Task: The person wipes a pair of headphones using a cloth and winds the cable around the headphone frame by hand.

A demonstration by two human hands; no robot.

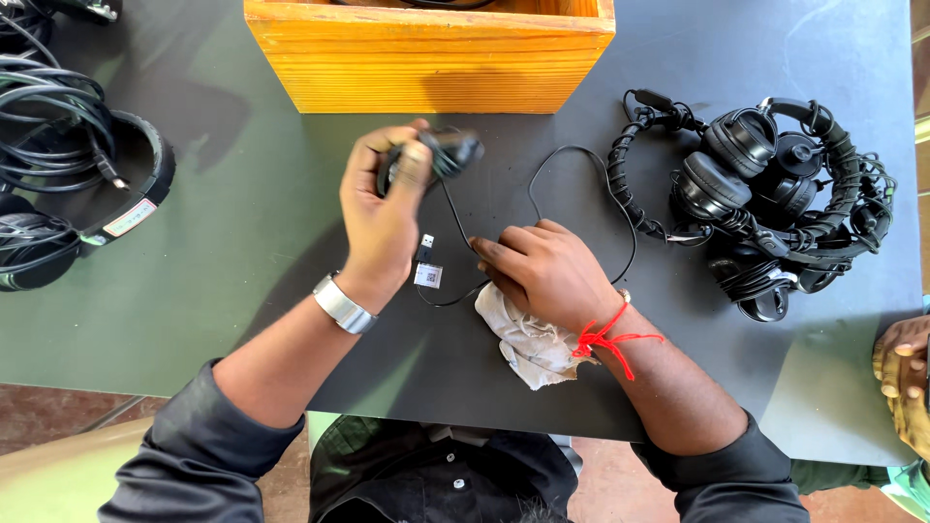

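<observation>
The right hand point(547, 271) presses a crumpled white cloth point(531, 344) (soft, limp) flat on the dark surface point(242, 261), fingertips on the thin black cable point(581, 160). Farther off, the left hand point(383, 208) grips a black headset point(441, 155) above the surface: probably light and rigid, best held by its earcup. Fingers hide most of it.

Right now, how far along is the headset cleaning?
Possibly done: tangled black headsets piled at the right. In hand: left hand holds a black headset; right hand rests on a crumpled white cloth. Possibly left: black headsets with coiled cables at the left.
</observation>
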